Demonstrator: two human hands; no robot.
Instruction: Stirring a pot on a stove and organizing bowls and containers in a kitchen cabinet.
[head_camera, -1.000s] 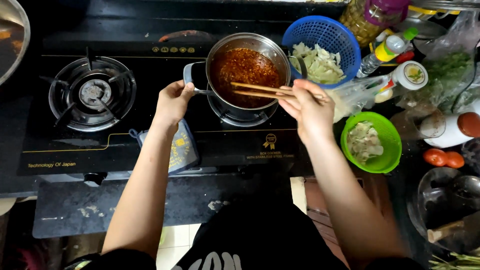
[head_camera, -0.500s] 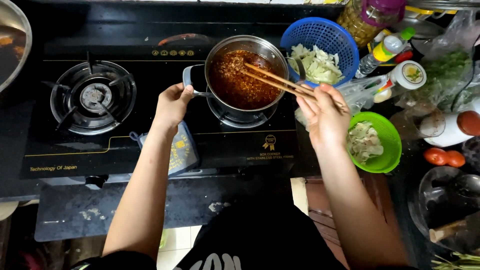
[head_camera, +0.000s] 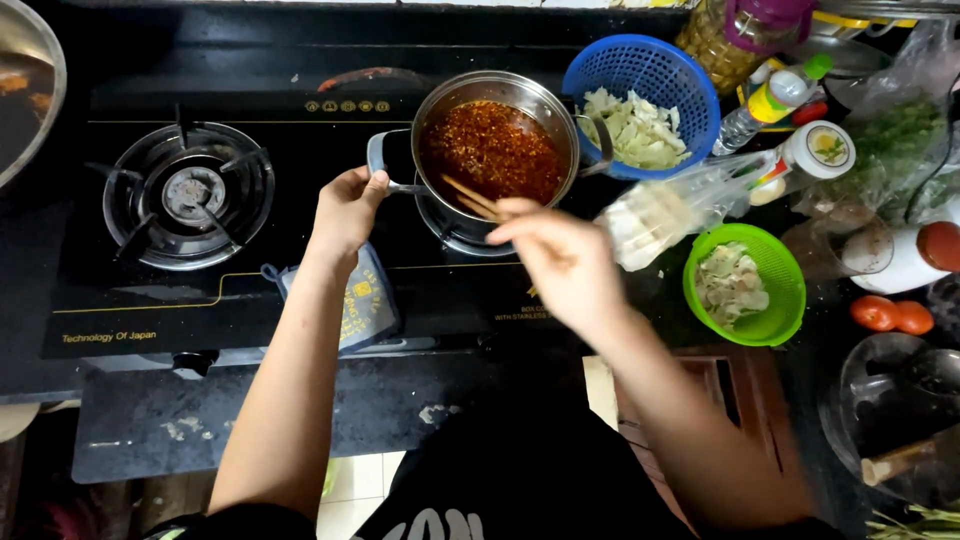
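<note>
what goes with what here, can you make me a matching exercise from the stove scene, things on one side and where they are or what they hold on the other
Things:
1. pot
2. blue basket
3. green basket
4. left burner

Descriptions:
a. bare, nothing standing on it
b. pale chopped vegetable, just right of the pot
c. red flaky sauce, chopsticks dipped in
d. pale pieces, near the tomatoes

Pairs: 1-c, 2-b, 3-d, 4-a

The left hand grips the pot's handle; the right hand holds the chopsticks.
</note>
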